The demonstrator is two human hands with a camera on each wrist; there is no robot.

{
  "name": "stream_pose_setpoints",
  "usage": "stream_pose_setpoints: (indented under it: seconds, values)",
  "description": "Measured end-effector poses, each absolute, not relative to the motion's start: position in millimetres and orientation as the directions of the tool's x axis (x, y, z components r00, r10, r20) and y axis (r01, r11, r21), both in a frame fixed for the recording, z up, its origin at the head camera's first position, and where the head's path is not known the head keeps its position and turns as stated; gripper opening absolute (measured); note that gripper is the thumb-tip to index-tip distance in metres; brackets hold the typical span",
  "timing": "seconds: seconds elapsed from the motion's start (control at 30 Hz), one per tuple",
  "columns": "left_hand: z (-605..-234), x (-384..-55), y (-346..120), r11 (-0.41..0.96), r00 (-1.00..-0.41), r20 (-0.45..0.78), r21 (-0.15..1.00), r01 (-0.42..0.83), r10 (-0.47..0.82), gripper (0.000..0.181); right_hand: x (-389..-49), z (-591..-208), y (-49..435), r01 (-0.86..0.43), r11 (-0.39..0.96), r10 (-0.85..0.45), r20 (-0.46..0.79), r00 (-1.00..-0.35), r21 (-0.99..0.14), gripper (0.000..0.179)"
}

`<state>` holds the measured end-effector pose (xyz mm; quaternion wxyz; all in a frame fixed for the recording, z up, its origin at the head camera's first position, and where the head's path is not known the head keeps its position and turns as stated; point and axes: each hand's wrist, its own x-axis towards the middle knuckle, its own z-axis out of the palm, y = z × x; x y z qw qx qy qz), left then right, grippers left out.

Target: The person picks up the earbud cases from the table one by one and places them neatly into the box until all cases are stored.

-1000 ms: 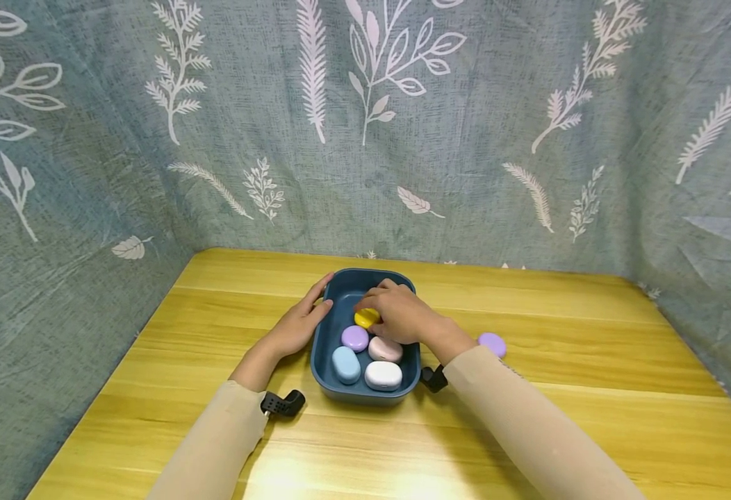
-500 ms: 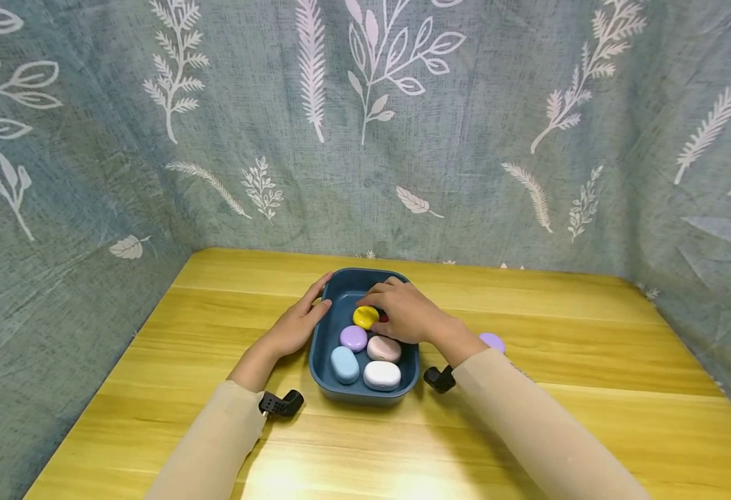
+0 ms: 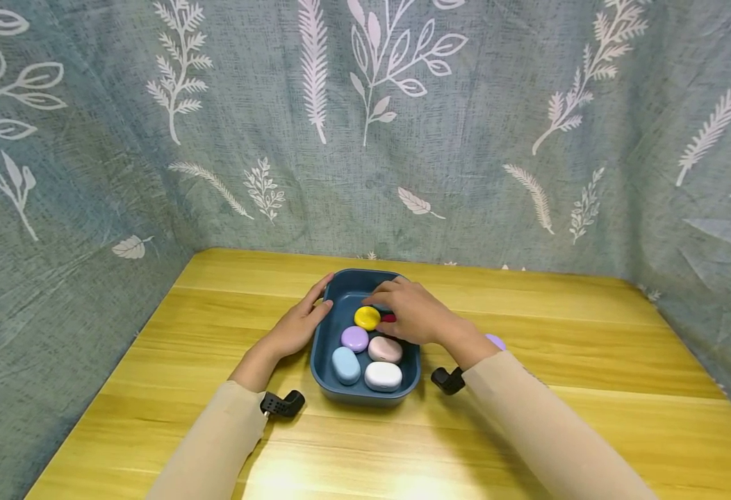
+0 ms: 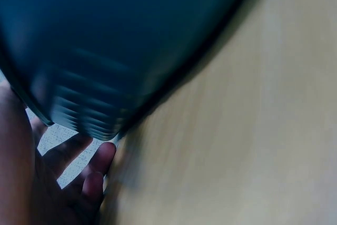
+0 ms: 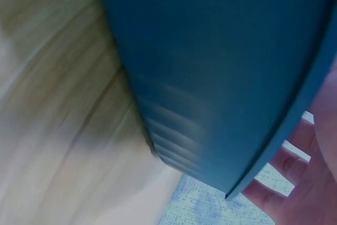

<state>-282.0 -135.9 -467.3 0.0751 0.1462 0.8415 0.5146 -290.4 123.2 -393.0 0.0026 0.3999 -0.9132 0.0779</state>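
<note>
A dark blue rounded box (image 3: 365,397) stands on the table in the head view. My left hand (image 3: 294,326) rests along its left side, fingers extended and thumb at the rim; the left wrist view shows the fingers (image 4: 102,156) at the ribbed end. Inside the box, at its right side, is my right hand (image 3: 412,312), with thumb and fingers parted beside a smooth round yellow piece (image 3: 367,318). Partly hidden under that hand is a red piece (image 3: 388,318). Nearer me lie rounded purple (image 3: 355,339), pink (image 3: 385,350), light blue (image 3: 345,366) and white (image 3: 383,376) pieces.
Another purple piece (image 3: 495,342) lies on the wooden table (image 3: 590,347) right of the box, partly hidden by the right forearm. A patterned grey-blue cloth (image 3: 365,194) hangs behind the table and along its sides.
The right hand has drawn slightly right, off the yellow piece, which now shows whole. The red piece has come into sight. The left hand stays at the box's side.
</note>
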Motion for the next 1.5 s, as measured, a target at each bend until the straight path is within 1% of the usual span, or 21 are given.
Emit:
stream_pose_setpoints:
  seconds: [0.23,0.5,0.87,1.1,1.27,1.5]
  values:
    - [-468,-281,-135,0.425,-0.945,0.023,0.889,0.169,0.327,0.049,-286,-389,131,-0.722,0.679,-0.722,0.057,-0.689,-0.133,0.046]
    - [-467,-282,-134,0.432,-0.944,0.007,0.888,0.158,0.331,0.049,-278,-380,142,-0.695,0.7,-0.697,0.059,-0.715,-0.165,0.046]
    - [-435,-263,-132,0.44,-0.932,-0.019,0.885,0.153,0.363,0.054,-268,-370,159,-0.681,0.711,-0.677,0.095,-0.73,-0.175,0.044]
    - [-472,-282,-136,0.434,-0.947,0.029,0.884,0.174,0.32,0.049,-264,-366,168,-0.676,0.714,-0.67,0.102,-0.735,-0.182,0.046]
    - [-470,-282,-138,0.455,-0.948,0.037,0.871,0.186,0.317,0.05,-262,-362,176,-0.678,0.713,-0.666,0.127,-0.735,-0.182,0.048]
    - [-468,-283,-136,0.447,-0.944,0.044,0.873,0.194,0.326,0.049,-258,-360,194,-0.669,0.714,-0.652,0.154,-0.743,-0.204,0.052]
